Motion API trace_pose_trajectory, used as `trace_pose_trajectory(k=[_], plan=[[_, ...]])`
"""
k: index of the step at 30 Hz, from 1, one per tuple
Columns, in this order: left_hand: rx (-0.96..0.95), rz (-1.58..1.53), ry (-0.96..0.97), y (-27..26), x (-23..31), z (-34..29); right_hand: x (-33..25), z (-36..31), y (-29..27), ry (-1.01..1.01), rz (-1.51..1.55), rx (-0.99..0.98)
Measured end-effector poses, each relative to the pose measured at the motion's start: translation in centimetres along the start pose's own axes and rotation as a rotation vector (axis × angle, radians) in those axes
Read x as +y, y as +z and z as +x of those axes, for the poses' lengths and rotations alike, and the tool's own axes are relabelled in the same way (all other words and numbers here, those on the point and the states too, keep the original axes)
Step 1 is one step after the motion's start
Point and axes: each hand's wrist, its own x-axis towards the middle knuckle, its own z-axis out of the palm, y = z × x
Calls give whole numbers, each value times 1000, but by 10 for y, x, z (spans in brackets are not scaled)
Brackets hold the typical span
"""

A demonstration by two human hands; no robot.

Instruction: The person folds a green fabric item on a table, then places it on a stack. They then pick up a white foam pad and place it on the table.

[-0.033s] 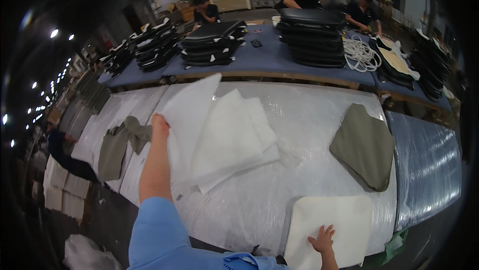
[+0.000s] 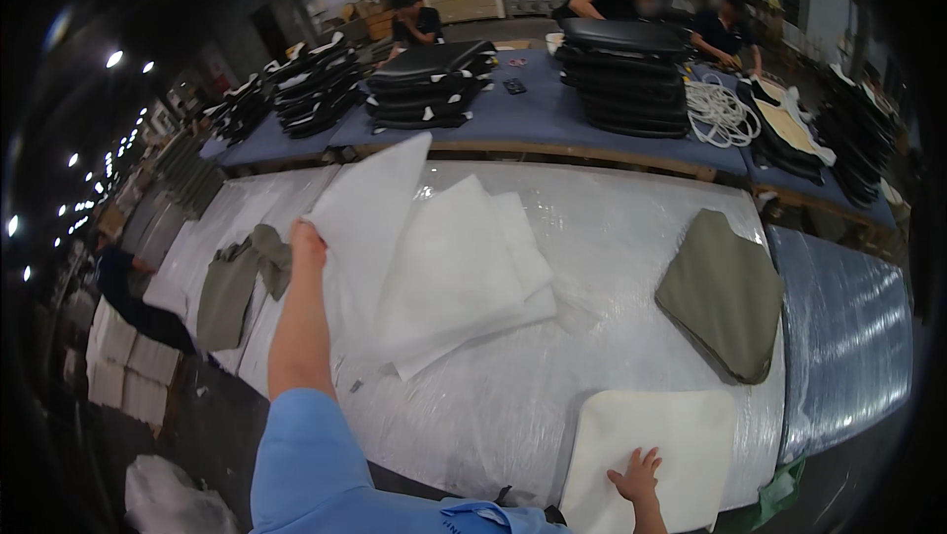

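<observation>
My left hand (image 2: 309, 240) is stretched out to the left, closed on the edge of a thin white sheet (image 2: 380, 194). The sheet's far corner stands up off the table. Right beside it lies a loose pile of similar white sheets (image 2: 449, 283), their edges not lined up. My right hand (image 2: 638, 476) rests with fingers spread on a cream-white, round-cornered pad (image 2: 681, 426) at the near edge. A crumpled olive-grey fabric piece (image 2: 229, 295) lies left of my left hand. Several olive-grey cut pieces (image 2: 725, 297) form a flat stack at the right.
Clear plastic film covers the worktable (image 2: 483, 416). Beyond it, a blue table (image 2: 513, 120) carries stacks of black cushions (image 2: 623, 80) and a coil of white cord (image 2: 720, 110). Several people work around. A film-wrapped blue slab (image 2: 848, 327) adjoins at right; a plastic bag (image 2: 173, 499) lies lower left.
My left hand has moved slightly left and away from me, drawing the white sheet with it. My right hand has stayed on the pad.
</observation>
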Motion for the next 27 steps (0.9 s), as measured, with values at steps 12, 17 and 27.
trace_pose_trajectory(k=[12, 17, 27], plan=[[-2, 245, 509, -26, 146, -247, 18, 5, -23, -171, -117, -115], [76, 355, 610, -12, 71, -384, -39, -38, -38, -753, -60, -105], [21, 595, 333, -4, -96, -602, -163, -221, 40, -883, 731, -755]])
